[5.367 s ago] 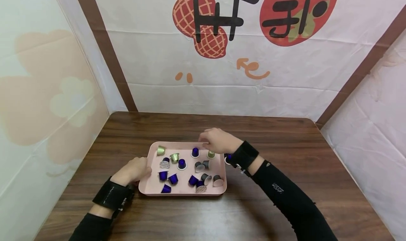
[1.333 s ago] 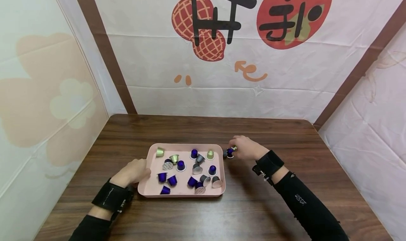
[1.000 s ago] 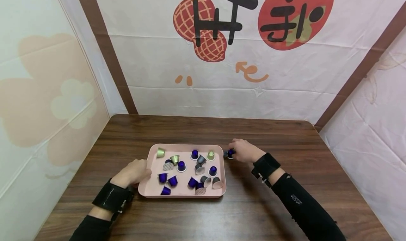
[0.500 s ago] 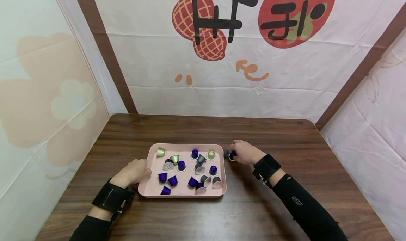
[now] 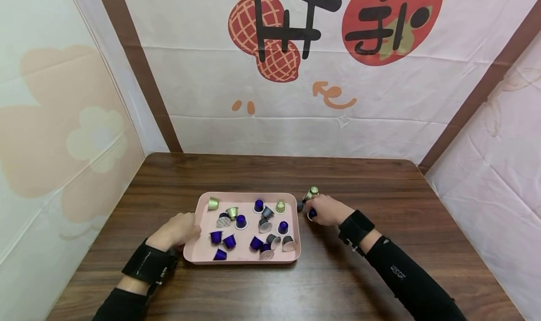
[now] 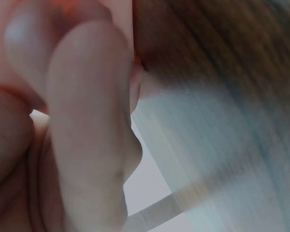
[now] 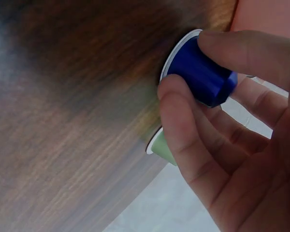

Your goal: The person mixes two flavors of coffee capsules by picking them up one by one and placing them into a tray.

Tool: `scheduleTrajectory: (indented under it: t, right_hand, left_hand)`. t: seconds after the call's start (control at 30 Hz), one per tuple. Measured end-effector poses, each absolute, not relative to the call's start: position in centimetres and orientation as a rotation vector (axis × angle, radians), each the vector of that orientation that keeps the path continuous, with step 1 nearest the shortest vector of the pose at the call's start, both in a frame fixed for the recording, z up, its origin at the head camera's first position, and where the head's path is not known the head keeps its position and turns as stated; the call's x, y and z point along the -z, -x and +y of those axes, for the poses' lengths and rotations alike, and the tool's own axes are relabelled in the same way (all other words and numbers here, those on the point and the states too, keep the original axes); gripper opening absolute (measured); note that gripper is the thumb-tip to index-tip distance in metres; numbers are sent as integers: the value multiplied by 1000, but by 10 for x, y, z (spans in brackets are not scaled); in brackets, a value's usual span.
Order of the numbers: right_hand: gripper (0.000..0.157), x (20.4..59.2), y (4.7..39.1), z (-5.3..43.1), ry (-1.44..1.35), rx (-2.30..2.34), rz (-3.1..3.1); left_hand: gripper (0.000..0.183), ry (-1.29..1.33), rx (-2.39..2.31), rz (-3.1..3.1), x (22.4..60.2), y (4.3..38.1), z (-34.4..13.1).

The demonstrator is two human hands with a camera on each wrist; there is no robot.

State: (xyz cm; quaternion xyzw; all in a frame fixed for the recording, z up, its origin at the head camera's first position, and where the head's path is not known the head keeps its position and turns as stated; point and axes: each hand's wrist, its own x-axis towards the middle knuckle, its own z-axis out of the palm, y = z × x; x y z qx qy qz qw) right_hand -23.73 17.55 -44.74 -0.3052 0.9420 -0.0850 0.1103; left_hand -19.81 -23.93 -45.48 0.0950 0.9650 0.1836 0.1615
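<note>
At the left end of a pink tray (image 5: 249, 260), my left hand (image 5: 179, 228) grips the rim. In the left wrist view its curled fingers (image 6: 89, 96) cover most of the edge. My right hand (image 5: 329, 209) is just off the tray's right side. In the right wrist view, thumb and fingers pinch a dark blue coffee capsule (image 7: 200, 72) by its sides, close to the tabletop. A green capsule (image 7: 163, 147) shows partly behind those fingers. The tray holds scattered capsules: blue ones (image 5: 241, 221), grey ones (image 5: 265, 225) and green ones (image 5: 213, 203).
Green metal (image 5: 313, 191) of capsule kind stands beyond the right hand. A grey capsule (image 5: 300, 206) lies against the tray's right side. The brown wood-grain table (image 5: 359, 264) meets white printed cloth (image 5: 270, 133) at the back and sides.
My right hand has gone from above the tray's back right to the table beside it. A blue capsule now stands in the tray's right part. Lately the hand shifted slightly nearer, uncovering green beyond.
</note>
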Motion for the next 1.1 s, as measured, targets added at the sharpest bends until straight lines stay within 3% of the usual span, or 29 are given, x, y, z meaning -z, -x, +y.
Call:
scheduleTrajectory:
  t: [0.53, 0.8, 1.1]
  right_hand:
    - [15, 413, 224, 165, 1011, 335, 2809]
    - [8, 390, 216, 140, 1217, 338, 2818]
    - [12, 380, 211, 106, 1304, 307, 2745]
  left_hand:
    - [13, -298, -506, 2759, 456, 200, -243]
    - [12, -318, -515, 2774, 454, 200, -242]
    - [11, -316, -527, 2768, 453, 199, -242]
